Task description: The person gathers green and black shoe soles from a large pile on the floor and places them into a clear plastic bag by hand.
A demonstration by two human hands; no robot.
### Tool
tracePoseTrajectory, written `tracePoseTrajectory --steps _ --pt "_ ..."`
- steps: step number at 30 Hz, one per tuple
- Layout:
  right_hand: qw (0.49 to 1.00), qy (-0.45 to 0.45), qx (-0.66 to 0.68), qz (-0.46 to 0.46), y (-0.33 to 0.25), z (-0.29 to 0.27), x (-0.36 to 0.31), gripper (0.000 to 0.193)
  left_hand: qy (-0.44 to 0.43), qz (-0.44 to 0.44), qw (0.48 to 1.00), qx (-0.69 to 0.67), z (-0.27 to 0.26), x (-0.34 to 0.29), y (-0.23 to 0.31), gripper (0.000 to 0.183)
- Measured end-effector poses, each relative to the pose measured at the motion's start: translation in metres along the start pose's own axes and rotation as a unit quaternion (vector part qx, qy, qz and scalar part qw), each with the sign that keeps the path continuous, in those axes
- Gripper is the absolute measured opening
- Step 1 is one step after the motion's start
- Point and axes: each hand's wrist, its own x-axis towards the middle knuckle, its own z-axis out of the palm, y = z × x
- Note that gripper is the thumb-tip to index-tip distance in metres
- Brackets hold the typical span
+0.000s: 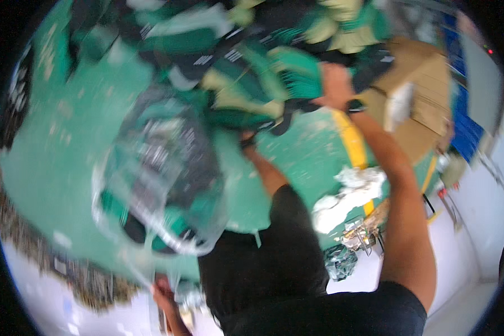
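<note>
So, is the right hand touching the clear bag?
Apart: the head view shows green floor between the right hand and the clear bag.

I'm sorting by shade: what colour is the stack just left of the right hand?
Mainly green: the stack shows best, though blurred, in the head view.

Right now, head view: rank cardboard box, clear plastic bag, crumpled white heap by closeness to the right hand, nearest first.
From the right hand:
1. Cardboard box, to its right
2. Crumpled white heap, below in view
3. Clear plastic bag, lower left
</note>
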Motion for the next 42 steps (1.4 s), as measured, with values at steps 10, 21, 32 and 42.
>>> tracePoseTrajectory --steps 10,21,32,42 --pt "0.979 0.044 0.127 0.152 -0.045 -0.009 -0.045 0.101 -0.080 0.053 0.970 -0.225 -0.013 0.030 0.005 0.045" --pt "0.885 0.033 0.395 -0.244 -0.379 -0.306 -0.051 0.114 -0.107 0.075 0.876 -0.464 -0.058 0.060 -0.018 0.053" --pt "0.865 -0.166 0.085 -0.466 -0.606 -0.160 -0.030 0.098 -0.149 0.088 0.830 -0.530 -0.070 0.077 -0.025 0.057" --pt "0.967 0.165 0.193 -0.014 -0.426 -0.146 -0.118 0.077 -0.132 0.102 0.895 -0.414 -0.052 0.056 -0.043 0.053"
